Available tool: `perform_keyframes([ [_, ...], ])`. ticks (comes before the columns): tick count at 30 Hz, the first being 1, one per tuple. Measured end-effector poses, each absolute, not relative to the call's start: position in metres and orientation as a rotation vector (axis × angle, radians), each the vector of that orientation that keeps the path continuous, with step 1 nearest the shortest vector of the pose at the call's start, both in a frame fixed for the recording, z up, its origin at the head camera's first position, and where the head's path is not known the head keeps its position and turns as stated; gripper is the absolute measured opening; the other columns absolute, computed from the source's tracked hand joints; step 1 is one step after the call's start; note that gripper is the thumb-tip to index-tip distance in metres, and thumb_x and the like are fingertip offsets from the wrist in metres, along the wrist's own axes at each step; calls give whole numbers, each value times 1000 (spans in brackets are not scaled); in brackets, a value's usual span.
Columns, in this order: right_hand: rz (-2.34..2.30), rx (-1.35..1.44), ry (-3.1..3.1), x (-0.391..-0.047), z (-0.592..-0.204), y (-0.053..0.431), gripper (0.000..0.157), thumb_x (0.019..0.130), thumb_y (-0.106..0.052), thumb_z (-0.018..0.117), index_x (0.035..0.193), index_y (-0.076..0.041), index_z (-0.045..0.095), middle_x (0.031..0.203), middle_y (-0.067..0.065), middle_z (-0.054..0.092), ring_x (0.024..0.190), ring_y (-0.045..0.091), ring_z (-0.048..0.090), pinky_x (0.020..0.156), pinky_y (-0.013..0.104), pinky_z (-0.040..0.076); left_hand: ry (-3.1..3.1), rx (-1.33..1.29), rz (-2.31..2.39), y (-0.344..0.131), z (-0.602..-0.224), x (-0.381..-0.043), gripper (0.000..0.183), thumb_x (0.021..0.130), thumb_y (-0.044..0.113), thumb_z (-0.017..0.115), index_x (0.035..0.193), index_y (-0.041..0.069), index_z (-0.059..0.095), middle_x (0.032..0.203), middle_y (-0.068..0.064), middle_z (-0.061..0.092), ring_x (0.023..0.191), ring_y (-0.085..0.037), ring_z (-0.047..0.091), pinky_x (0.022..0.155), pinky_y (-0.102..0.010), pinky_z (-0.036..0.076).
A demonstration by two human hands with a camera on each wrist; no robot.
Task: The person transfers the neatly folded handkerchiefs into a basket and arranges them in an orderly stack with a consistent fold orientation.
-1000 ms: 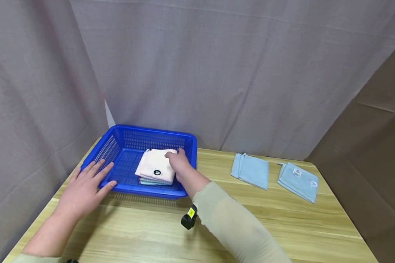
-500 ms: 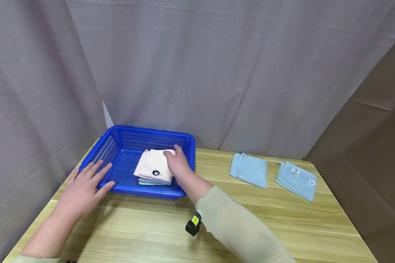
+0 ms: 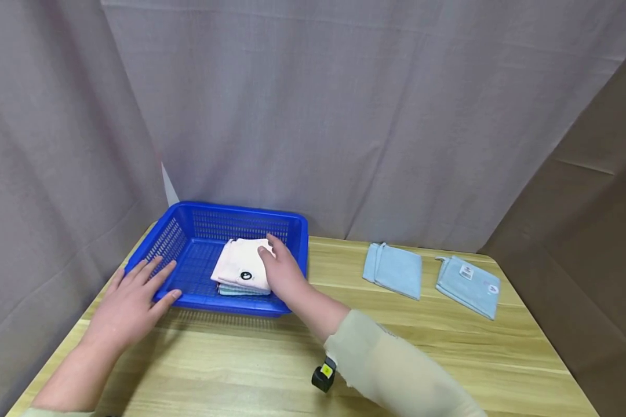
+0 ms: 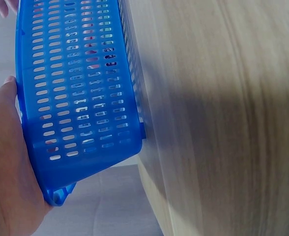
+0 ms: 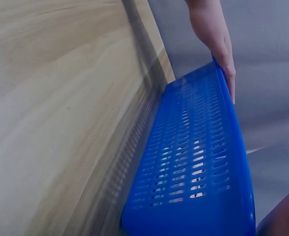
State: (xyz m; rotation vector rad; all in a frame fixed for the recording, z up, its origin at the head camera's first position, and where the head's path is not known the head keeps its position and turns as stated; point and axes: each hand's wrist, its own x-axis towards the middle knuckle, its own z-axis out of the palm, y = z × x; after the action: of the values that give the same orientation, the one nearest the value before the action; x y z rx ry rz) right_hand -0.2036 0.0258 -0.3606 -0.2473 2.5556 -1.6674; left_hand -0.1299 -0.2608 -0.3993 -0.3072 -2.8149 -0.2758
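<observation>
A blue plastic basket (image 3: 224,302) with slotted walls stands at the table's back left. Inside lies a short stack of folded towels, topped by a pale pink towel (image 3: 242,263) with a round black emblem; a light green towel (image 3: 240,289) shows beneath it. My left hand (image 3: 133,304) lies with spread fingers over the basket's front left corner. At the stack's right edge is my right hand (image 3: 284,272), its thumb and forefinger apart and overlapping the pink towel in the head view. Its other fingers are hidden behind the hand.
Two folded light blue towels, a left one (image 3: 396,271) and a right one (image 3: 469,286) with white labels, lie on the wooden table (image 3: 229,365) to the right. A grey curtain (image 3: 313,116) hangs behind, and a brown panel (image 3: 589,243) borders the right side.
My right hand has drawn back slightly from the pink towel's right edge, and its forearm has shifted right and toward me. The left hand and the towels stay in place.
</observation>
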Motion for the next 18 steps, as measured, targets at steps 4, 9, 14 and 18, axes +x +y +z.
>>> perform_keyframes([
  [4, -1634, -333, 2618, -196, -361, 32, 54, 105, -37, 42, 152, -12, 39, 153, 11, 41, 143, 31, 34, 116, 49, 29, -2806, -308, -274, -261, -400, -130, 63, 100, 53, 48, 150, 14, 45, 151, -24, 40, 138, -49, 31, 113, -68, 12],
  [9, -1558, -471, 2718, -188, -362, 41, 52, 105, -33, 43, 152, -11, 39, 156, 12, 38, 146, 28, 30, 118, 46, 26, -2804, -309, -273, -261, -401, -130, 63, 100, 53, 48, 149, 13, 45, 151, -24, 40, 138, -49, 32, 113, -68, 12],
  [14, -1490, -591, 2788, -181, -365, 50, 52, 105, -30, 44, 153, -11, 37, 157, 14, 35, 146, 28, 29, 119, 45, 25, -2806, -307, -274, -261, -401, -130, 63, 101, 53, 48, 149, 13, 45, 151, -24, 40, 138, -49, 31, 113, -68, 12],
  [18, -1439, -649, 2818, -176, -370, 60, 54, 106, -32, 44, 155, -12, 34, 159, 13, 32, 147, 28, 28, 118, 47, 25, -2815, -305, -276, -261, -401, -130, 63, 101, 53, 47, 150, 13, 44, 151, -24, 39, 138, -49, 31, 113, -68, 11],
])
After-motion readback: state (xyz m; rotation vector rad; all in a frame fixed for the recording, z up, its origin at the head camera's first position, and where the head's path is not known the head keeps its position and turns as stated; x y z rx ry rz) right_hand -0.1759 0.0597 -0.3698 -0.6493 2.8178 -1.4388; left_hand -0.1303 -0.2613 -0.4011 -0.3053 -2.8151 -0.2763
